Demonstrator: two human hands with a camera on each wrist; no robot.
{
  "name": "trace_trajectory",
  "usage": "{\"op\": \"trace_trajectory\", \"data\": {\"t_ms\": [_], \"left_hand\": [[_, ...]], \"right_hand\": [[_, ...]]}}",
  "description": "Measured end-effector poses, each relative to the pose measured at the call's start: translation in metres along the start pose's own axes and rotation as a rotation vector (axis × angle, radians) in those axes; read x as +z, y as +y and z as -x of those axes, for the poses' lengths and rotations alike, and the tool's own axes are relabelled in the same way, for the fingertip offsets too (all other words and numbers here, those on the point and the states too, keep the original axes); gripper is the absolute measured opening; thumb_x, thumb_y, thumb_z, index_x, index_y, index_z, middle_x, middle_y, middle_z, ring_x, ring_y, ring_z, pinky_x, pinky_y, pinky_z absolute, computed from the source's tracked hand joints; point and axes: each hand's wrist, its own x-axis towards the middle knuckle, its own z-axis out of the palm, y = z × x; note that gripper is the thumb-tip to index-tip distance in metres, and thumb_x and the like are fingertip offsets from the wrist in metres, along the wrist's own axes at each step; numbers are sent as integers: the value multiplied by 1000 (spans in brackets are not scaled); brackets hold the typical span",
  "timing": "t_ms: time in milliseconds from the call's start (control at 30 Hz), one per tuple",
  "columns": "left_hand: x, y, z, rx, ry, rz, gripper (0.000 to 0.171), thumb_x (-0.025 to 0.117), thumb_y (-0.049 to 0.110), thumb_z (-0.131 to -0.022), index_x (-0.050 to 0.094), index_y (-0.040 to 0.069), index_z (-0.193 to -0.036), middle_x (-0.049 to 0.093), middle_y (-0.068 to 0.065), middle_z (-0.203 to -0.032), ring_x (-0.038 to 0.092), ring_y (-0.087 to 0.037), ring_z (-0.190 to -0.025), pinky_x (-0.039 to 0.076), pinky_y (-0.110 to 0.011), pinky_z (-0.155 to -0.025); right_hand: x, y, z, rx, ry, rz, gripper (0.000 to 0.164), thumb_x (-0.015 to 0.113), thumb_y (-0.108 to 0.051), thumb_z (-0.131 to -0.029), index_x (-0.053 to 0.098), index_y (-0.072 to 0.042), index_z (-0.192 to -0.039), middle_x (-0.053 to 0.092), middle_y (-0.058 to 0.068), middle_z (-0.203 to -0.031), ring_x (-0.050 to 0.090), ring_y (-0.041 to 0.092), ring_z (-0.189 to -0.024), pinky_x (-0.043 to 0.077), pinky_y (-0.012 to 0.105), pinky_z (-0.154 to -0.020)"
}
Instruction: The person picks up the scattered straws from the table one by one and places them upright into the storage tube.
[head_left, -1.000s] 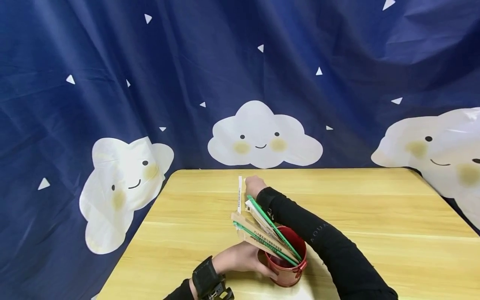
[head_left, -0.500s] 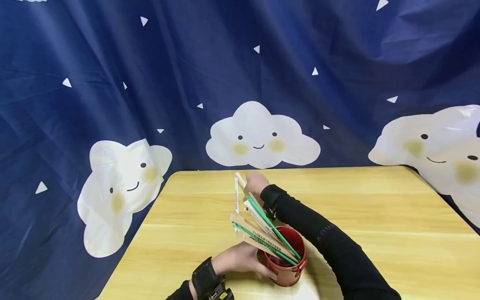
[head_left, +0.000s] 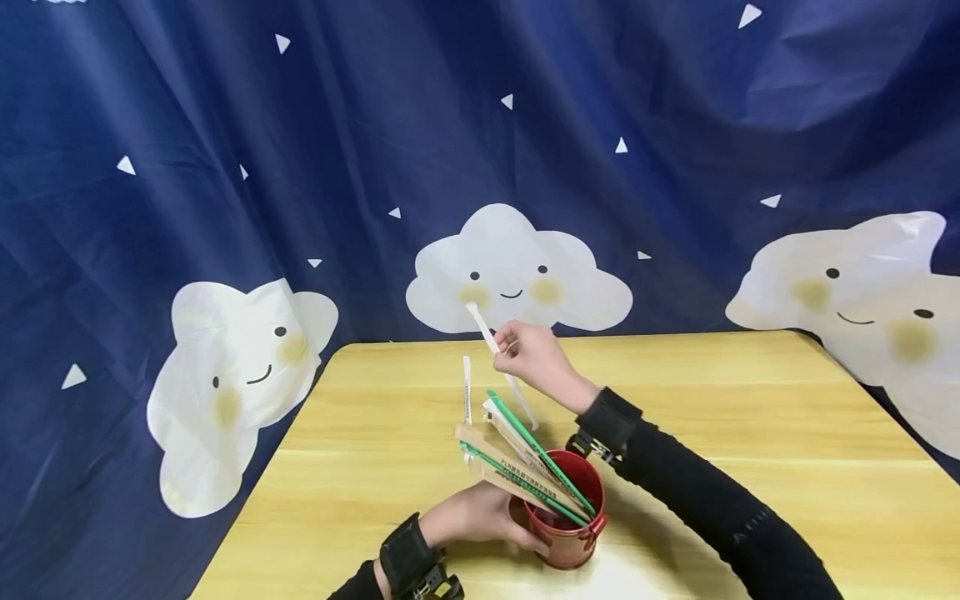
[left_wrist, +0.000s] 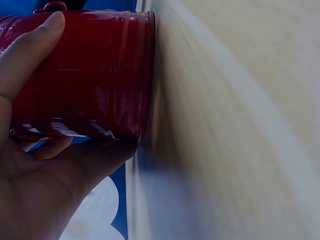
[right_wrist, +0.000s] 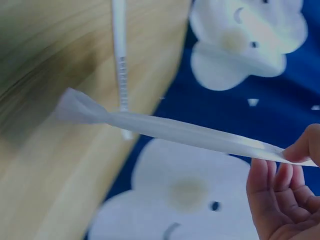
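My left hand [head_left: 476, 512] grips the side of a small red metal bucket [head_left: 566, 552], thumb on one side in the left wrist view. Out of the bucket lean several long wrapped straws, among them a green straw [head_left: 543, 455] and a brown straw [head_left: 491, 446]. Beyond the bucket, my right hand [head_left: 536, 358] pinches a white paper-wrapped straw [right_wrist: 185, 134] between thumb and fingers. It slants in the air, its lower end twisted and flattened. Another white straw [head_left: 467, 387] with printed marks lies on the table, left of my right hand.
The wooden table [head_left: 750, 433] reaches back to a dark blue curtain [head_left: 360, 100] printed with white clouds and small white shapes. A cloud [head_left: 517, 242] sits right behind the table's far edge.
My right hand has lifted a white straw up off the far part of the table, turning so the straw shows whole. My left hand still holds the bucket in the same place.
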Motion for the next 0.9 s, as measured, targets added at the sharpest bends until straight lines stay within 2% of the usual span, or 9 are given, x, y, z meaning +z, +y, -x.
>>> {"op": "trace_trajectory", "data": {"t_ms": [233,400,500,733,900], "left_hand": [[-4,17,0,20,-18,11,81,83,3,-83,40,9,-152,52,-6,-146,51,-11,-133,45,-29,-111],[-6,19,-2,25,-45,35,77,82,0,-84,42,5,-150,55,-9,-144,53,-11,-132,47,-29,-109],[-6,19,-3,26,-50,34,78,82,0,-84,41,6,-150,54,-9,-145,52,-11,-133,46,-29,-110],[-6,19,0,8,-35,45,78,82,0,-84,42,7,-150,55,-8,-144,53,-10,-132,45,-29,-111],[-6,19,-1,23,-4,5,83,84,1,-82,40,7,-152,54,-8,-145,50,-11,-135,39,-31,-116]], "right_hand": [[-34,-21,50,-146,173,-141,16,68,1,-85,66,-8,-98,70,1,-87,67,10,-76,61,28,-70],[-54,-30,83,-227,317,-199,26,69,15,-81,65,-5,-98,69,3,-88,68,9,-77,61,24,-70],[-66,-36,99,-199,359,-206,27,70,16,-80,65,-5,-96,69,1,-85,69,9,-77,60,21,-72],[-79,-49,132,-96,323,-274,25,71,14,-84,65,-5,-99,72,3,-85,70,12,-78,60,22,-75],[-80,-49,142,-72,321,-314,27,70,16,-84,65,-4,-100,71,5,-85,70,14,-77,61,25,-72]]}}
